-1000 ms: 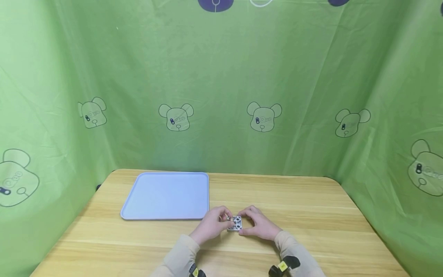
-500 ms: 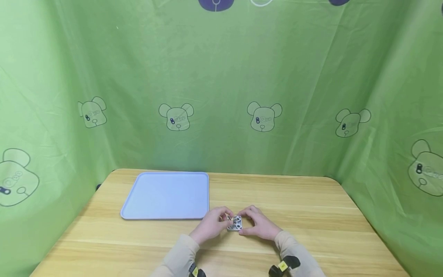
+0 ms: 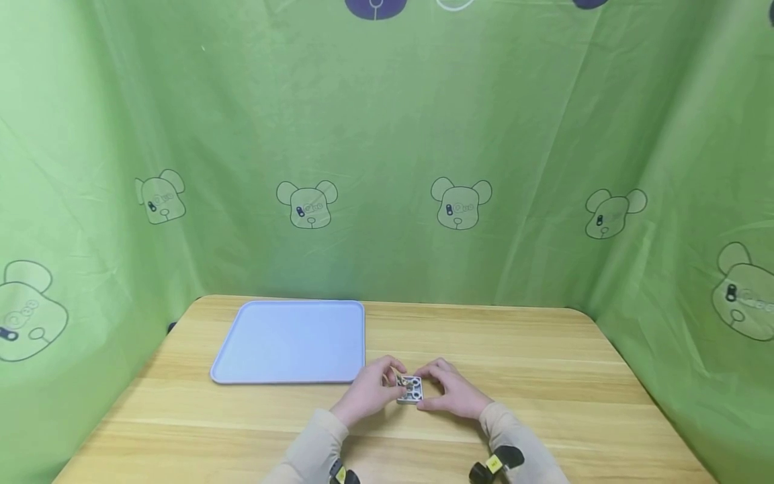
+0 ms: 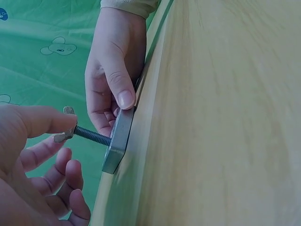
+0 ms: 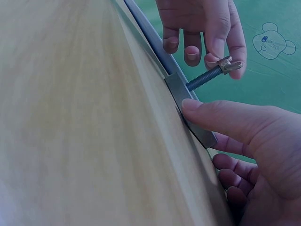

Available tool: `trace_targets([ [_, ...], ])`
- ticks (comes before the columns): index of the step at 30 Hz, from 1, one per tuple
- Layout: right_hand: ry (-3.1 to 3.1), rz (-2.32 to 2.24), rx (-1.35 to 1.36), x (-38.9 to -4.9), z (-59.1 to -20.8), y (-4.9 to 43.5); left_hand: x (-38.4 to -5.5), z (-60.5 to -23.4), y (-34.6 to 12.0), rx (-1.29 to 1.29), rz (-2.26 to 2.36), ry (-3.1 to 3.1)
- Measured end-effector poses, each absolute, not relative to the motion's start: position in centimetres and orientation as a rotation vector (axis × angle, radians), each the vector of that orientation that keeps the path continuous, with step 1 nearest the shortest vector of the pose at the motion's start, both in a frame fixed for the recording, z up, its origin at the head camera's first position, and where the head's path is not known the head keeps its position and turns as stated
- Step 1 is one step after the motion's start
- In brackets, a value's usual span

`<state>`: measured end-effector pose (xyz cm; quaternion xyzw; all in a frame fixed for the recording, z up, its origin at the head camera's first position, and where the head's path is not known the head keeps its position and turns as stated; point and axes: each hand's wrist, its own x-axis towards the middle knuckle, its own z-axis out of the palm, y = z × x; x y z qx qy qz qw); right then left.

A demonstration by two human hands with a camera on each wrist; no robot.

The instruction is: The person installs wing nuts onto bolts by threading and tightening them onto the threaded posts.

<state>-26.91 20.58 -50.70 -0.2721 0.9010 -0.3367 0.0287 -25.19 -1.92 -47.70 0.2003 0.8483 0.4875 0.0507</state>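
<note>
Topping a bolt [image 4: 94,135], the wing nut [image 5: 229,66] appears just turned, so probably winding along its thread. Left hand [image 3: 369,388] pinches it; right hand [image 3: 456,394] grips the square block [image 4: 119,140], six o'clock on the counter [image 3: 514,349]; tray [image 3: 290,343] at ten o'clock.

Green cloth [image 3: 381,121]: hangs behind and along both sides of the table, smooth at 12 o'clock, creased at 9 and 3 o'clock.
Bear-head prints [image 3: 457,207]: a row of outlined heads across the cloth, between 9 and 3 o'clock; larger ones just below 9 and 3 o'clock.
Purple print [image 3: 376,7]: cut off by the top edge at 12 o'clock, a white curve [image 3: 455,7] just clockwise of it.
Table [image 3: 502,349]: pale wood grain, at 6 o'clock, its far corners rounded.
Light: palest on the cloth around 10 o'clock.
</note>
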Motion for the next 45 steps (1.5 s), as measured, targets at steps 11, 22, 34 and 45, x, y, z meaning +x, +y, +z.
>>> trace_targets([
  [11,2.772,-1.053,-0.858,-27.09,-50.81,20.67,-25.01,-47.41,-2.03,0.572,1.52,2.589],
  [22,2.776,-1.05,-0.85,-27.09,-50.92,20.65,-24.95,-47.58,-1.95,0.57,1.496,2.613],
  [34,2.764,-1.052,-0.869,-27.11,-50.95,20.73,-24.96,-47.55,-1.89,0.554,1.484,2.583],
  [45,2.776,-1.046,-0.852,-27.05,-50.9,20.65,-24.95,-47.66,-1.86,0.589,1.447,2.617],
])
